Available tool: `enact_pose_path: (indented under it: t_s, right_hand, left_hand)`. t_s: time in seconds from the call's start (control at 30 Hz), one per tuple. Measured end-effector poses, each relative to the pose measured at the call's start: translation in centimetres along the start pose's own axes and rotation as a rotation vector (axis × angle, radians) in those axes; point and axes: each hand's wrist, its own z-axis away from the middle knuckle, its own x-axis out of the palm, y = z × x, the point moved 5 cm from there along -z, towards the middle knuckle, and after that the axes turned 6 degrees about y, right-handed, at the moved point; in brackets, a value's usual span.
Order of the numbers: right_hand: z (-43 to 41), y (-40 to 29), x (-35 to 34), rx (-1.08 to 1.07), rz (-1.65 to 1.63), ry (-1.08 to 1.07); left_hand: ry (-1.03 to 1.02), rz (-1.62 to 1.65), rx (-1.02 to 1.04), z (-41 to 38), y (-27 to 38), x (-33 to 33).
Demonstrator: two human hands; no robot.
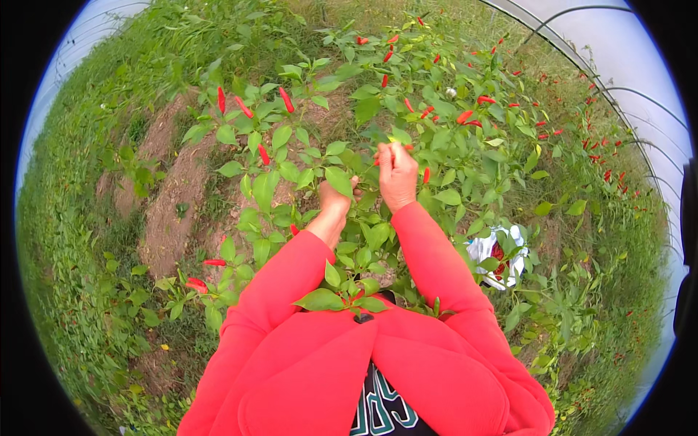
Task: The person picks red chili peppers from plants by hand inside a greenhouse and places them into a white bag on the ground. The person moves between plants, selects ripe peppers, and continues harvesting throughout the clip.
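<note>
My right hand [398,173] is raised among the chili plants [376,234], its thumb and fingers pinched together. Bits of red chili pepper [408,147] show at its fingertips, mostly covered by the hand. Lower and to the left, my left hand [334,203] reaches in among the stems. A broad green leaf [339,181] covers part of it, so what its fingers touch is hidden. Just below the right hand's fingers hangs another red chili [426,175]. More ripe chilies stand on the plant to the left, such as an upright one [286,100].
A white plastic bag [480,250] with red chilies [498,256] inside sits among the foliage at right. Bare soil [177,212] and weeds lie to the left. Chili plants with red fruit fill the upper right, beside the hoops [646,98] of a plastic tunnel.
</note>
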Motion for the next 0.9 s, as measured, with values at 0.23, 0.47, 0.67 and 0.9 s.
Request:
enact_pose_path:
  t_s: [0.23,0.47,0.67,0.9]
  right_hand:
    - [-3.1,0.3,0.8,0.667,-0.889,-0.139]
    - [-5.1,-4.7,2.6,0.705,-0.901,-0.468]
    - [-6.4,-6.8,8.7,0.386,-0.262,-0.766]
    - [-5.2,-8.5,15.6,-0.092,0.105,-0.960]
  left_hand:
    - [-0.093,-0.692,0.574,5.1,6.5,-0.7]
    - [0.100,0.085,0.644,9.3,13.3,-10.9]
    - [0.226,0.167,0.424,5.0,15.5,-17.2]
    - [-0.012,-0.199,0.252,-0.9,10.5,-13.1]
